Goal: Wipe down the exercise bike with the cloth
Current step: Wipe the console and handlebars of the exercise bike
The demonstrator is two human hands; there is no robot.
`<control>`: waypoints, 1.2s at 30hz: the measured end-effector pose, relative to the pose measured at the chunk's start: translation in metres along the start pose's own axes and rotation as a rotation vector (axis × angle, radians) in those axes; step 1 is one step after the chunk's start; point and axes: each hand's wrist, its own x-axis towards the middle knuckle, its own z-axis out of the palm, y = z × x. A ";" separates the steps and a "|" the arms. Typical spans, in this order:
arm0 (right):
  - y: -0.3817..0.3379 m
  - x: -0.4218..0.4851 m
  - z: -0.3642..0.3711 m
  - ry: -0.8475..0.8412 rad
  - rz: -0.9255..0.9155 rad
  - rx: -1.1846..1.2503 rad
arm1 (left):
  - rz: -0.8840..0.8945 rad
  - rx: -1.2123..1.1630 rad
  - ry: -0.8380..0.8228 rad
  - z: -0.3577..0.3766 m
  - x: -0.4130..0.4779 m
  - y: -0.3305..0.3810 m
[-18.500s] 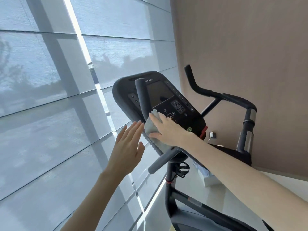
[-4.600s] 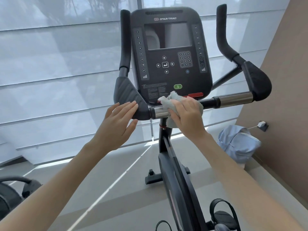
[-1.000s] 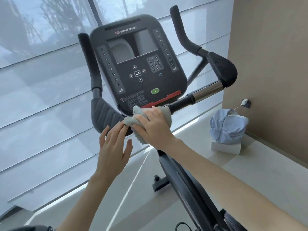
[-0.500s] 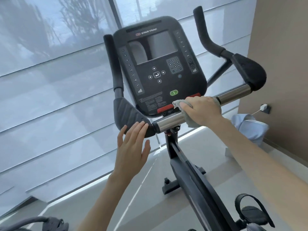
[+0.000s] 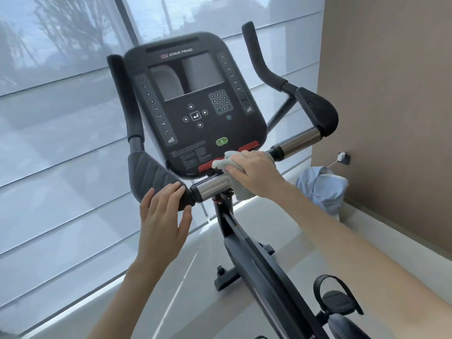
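Under the right hand (image 5: 254,173), cloth (image 5: 226,162) is lying bunched on the chrome crossbar (image 5: 211,188) of the exercise bike (image 5: 256,263), fingers curling over it. Left hand (image 5: 162,218) is resting flat, fingers straight, on the black pad (image 5: 154,176) beside it. Risk: cloth is touching the red strip (image 5: 250,145) just above (accidental keypress).

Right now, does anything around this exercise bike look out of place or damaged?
Only a crumpled pale blue fabric bundle, low against the brown wall under a white plug, looks stray. The exercise bike looks intact where the right hand holds the cloth on its bar; nothing is spilled.
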 end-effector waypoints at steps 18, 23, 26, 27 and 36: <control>-0.067 -0.015 0.037 0.153 -0.083 -0.010 | -0.042 0.010 -0.036 -0.003 -0.003 0.009; 0.004 -0.018 0.016 0.269 -0.029 0.081 | -0.048 0.011 -0.042 -0.006 -0.003 0.010; 0.036 -0.012 0.003 0.228 0.051 0.068 | -0.089 -0.010 -0.035 -0.005 -0.003 0.016; 0.036 -0.009 0.002 0.230 0.080 0.040 | -0.103 -0.020 -0.031 -0.005 -0.003 0.018; -0.064 -0.017 0.036 0.208 0.059 -0.018 | -0.119 -0.030 -0.038 -0.001 -0.005 0.018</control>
